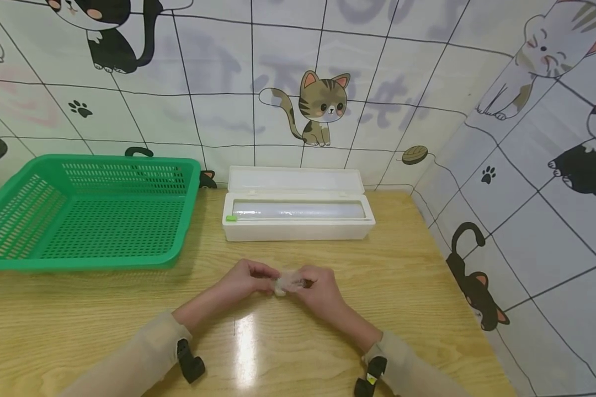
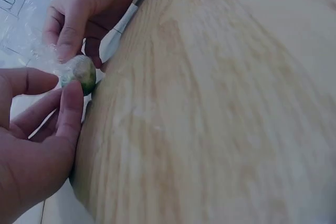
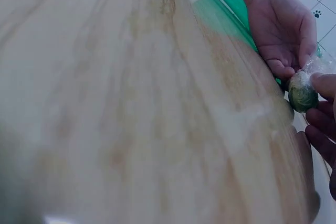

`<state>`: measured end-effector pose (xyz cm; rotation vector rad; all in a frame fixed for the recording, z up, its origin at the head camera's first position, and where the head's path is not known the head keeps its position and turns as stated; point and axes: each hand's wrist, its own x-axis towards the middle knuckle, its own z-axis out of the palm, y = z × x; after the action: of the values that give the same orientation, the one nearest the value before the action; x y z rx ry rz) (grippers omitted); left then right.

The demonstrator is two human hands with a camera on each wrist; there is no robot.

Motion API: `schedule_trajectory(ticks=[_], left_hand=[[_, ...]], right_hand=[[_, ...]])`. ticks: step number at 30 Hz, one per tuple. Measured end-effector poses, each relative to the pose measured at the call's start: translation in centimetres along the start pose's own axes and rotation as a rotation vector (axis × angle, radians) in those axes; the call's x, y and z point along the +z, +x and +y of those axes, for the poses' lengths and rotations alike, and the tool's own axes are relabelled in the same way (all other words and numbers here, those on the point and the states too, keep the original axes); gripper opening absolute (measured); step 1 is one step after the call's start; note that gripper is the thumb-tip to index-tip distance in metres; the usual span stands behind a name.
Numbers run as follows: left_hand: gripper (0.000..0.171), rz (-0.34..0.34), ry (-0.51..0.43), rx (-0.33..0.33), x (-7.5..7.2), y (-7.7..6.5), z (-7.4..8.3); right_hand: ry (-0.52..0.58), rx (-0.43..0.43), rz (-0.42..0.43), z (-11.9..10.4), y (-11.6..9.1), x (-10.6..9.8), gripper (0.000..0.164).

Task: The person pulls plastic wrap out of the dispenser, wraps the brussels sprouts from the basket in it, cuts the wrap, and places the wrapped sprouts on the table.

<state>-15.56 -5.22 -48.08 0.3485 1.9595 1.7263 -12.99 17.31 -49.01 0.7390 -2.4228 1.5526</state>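
Note:
A small round green thing, pale in one part, is wrapped in clear cling film; its exact kind is hard to tell. My left hand pinches the wrapped thing between thumb and fingers from the left. From the other side my right hand grips it and the gathered film. Loose film sticks up between the two hands in the left wrist view. The head view shows both hands low over the wooden table, and the fingers hide most of the green thing there.
Behind the hands stands a white cling film box with its lid raised, a roll inside and a green slider at its left end. A green plastic basket sits at the left. A cat-patterned covering rises behind the table and at its right.

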Motion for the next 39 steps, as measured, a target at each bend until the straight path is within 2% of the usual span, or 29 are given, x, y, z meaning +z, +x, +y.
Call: schedule_trajectory(ticks=[5,11,14,17,21,24,28,35,39], left_hand=[[0.032,-0.002,0.076,-0.009,0.0,-0.2,0.2],[0.021,0.083,0.060,-0.028,0.6,0.0,0.4],[0.018,0.100,0.031,-0.026,0.7,0.1,0.4],[0.017,0.097,0.017,-0.018,0.7,0.1,0.3],[0.018,0.108,0.050,-0.012,0.7,0.1,0.5],[0.019,0.137,0.072,-0.027,0.8,0.0,0.5],[0.018,0.160,0.020,-0.032,0.7,-0.2,0.4],[0.013,0.119,-0.215,-0.082,0.3,-0.4,0.5],[0.018,0.123,-0.243,-0.062,0.3,-0.5,0.6]], right_hand=[[-0.026,0.136,-0.013,-0.7,0.5,0.0,0.005],[-0.047,0.134,-0.028,-0.8,0.6,0.0,0.007],[-0.045,0.152,-0.034,-0.8,0.6,0.0,0.007],[-0.034,0.232,-0.030,-1.1,0.7,0.0,0.005],[0.008,0.348,-0.025,-1.5,1.1,-0.2,0.009],[0.035,0.373,-0.042,-1.6,1.4,-0.3,0.009],[0.052,0.361,-0.070,-1.4,1.6,0.0,0.007],[0.012,0.346,-0.071,-1.7,1.7,0.4,0.007],[0.004,0.345,-0.078,-1.9,1.8,0.5,0.008]])
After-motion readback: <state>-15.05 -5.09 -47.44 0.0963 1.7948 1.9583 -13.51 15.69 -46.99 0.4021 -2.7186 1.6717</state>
